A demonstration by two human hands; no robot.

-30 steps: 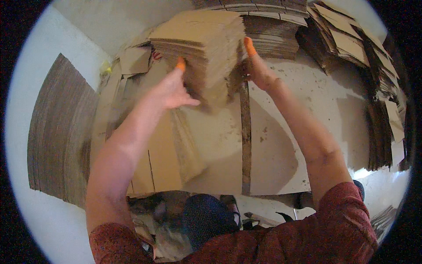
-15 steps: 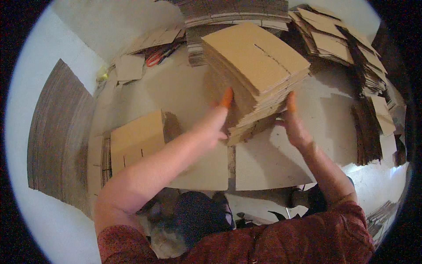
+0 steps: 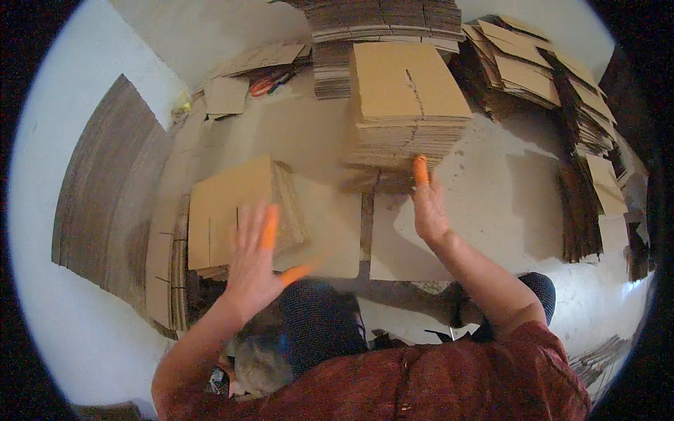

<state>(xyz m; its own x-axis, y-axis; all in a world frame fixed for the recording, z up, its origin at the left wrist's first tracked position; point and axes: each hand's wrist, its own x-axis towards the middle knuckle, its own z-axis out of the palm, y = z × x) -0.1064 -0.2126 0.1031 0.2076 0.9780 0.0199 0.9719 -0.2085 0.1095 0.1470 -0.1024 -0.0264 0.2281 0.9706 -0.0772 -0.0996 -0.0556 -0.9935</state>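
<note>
Just beyond the right hand (image 3: 430, 207), the front cardboard stack (image 3: 390, 88) is placed, backed by a rear pile (image 3: 386, 19) behind it. Now left: a second stack (image 3: 233, 193) is partly hidden by the left hand (image 3: 254, 259), while a side pile (image 3: 112, 189) is seen further left, by the wall (image 3: 60, 140). Well past the left hand, a hand tool (image 3: 263, 85) is laid on the table (image 3: 484, 217); right of the right hand, loose sheets (image 3: 528, 78) are heaped.

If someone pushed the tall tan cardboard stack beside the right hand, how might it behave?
The tall tan cardboard stack may shear into loose layers, since no strap shows around it. Its many layers suggest considerable weight; its flat, unsagging top suggests fairly stiff sheets.
</note>
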